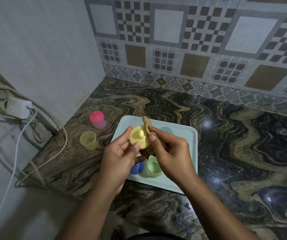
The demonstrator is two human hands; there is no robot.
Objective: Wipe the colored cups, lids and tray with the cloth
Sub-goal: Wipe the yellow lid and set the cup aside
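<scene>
Yellow lid [138, 138], spouted, apparently clean, against cloth [146, 126].

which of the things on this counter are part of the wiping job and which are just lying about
Part of the job:
yellow lid in the left hand
brown cloth in the right hand
pale tray
green cup, blue lid, light blue cup on the tray
yellow cup and pink lidded cup on the counter

Just lying about:
white charger and its cables
</scene>
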